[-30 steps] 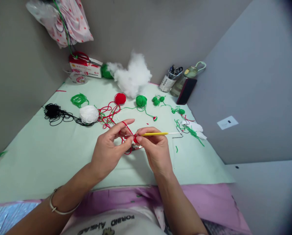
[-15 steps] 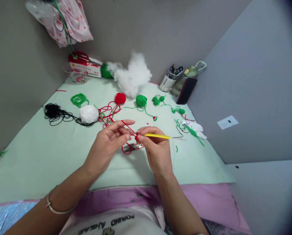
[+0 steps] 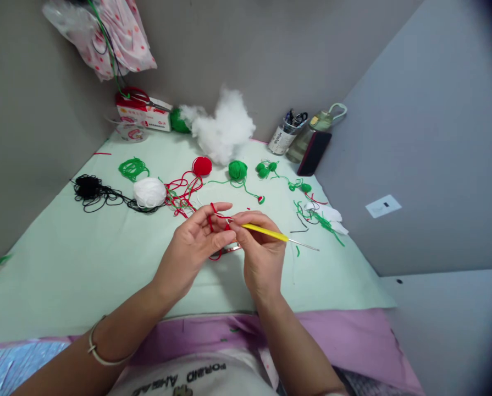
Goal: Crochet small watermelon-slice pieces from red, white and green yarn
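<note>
My right hand (image 3: 262, 247) is closed around the yellow handle of a crochet hook (image 3: 266, 231), whose bare metal end points down to the right. Red yarn (image 3: 214, 209) loops over the raised index finger of my left hand (image 3: 198, 236). The left thumb and other fingers close on a small red piece of crochet, mostly hidden between the hands, where the hook's working tip also meets the yarn. Under the hands lies a pair of small scissors (image 3: 230, 249), partly covered. The red yarn ball (image 3: 202, 166) sits farther back, its strands tangled toward my left hand.
Behind the hands are a white yarn ball (image 3: 150, 192), black yarn (image 3: 88, 187), a green yarn ball (image 3: 238, 170) and white stuffing (image 3: 225, 129). Small green crocheted pieces (image 3: 266, 168) and yarn scraps (image 3: 326, 223) lie right. A phone (image 3: 314, 153) leans against a bottle (image 3: 322, 119).
My left hand has shifted slightly right, closer to the right hand. The hook has tilted, its free end lower, and the red loop under the hands shows less.
</note>
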Tool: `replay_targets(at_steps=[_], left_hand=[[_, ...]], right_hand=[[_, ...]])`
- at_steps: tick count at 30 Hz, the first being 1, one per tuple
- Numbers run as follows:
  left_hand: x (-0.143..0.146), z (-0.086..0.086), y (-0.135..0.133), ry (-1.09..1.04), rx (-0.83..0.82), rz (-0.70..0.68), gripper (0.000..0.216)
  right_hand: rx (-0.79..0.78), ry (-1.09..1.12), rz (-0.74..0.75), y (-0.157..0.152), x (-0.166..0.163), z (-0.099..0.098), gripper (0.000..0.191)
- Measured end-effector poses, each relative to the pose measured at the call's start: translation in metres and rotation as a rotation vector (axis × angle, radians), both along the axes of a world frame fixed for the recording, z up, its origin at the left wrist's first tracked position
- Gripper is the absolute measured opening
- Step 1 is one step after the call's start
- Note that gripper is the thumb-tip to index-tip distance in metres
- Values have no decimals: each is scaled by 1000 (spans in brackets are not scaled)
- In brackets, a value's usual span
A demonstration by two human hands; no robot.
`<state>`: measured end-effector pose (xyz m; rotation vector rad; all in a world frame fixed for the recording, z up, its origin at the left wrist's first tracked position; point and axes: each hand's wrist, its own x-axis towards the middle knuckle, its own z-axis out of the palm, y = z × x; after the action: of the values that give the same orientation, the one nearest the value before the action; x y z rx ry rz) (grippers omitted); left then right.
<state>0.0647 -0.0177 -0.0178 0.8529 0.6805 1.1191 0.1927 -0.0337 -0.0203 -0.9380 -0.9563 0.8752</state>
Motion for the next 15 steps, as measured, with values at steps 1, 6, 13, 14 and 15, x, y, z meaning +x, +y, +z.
replay_targets(at_steps=[1, 6, 13, 14, 15], left_hand=[[0, -2, 0, 23, 12, 1, 40], [-3, -6, 2, 69, 21, 15, 39], [-4, -1, 1, 35, -18, -7, 41], [-4, -2, 1, 29, -18, -14, 43], [-5, -2, 1, 26, -17, -20, 45]], right_hand=[[-8, -9, 1, 0, 0, 0, 10], [-50, 2, 100, -1, 6, 0, 5], [-81, 4, 161, -4, 12, -3, 10], [-77, 0, 149, -4, 11, -4, 10], [-70, -9, 132, -4, 11, -5, 10]])
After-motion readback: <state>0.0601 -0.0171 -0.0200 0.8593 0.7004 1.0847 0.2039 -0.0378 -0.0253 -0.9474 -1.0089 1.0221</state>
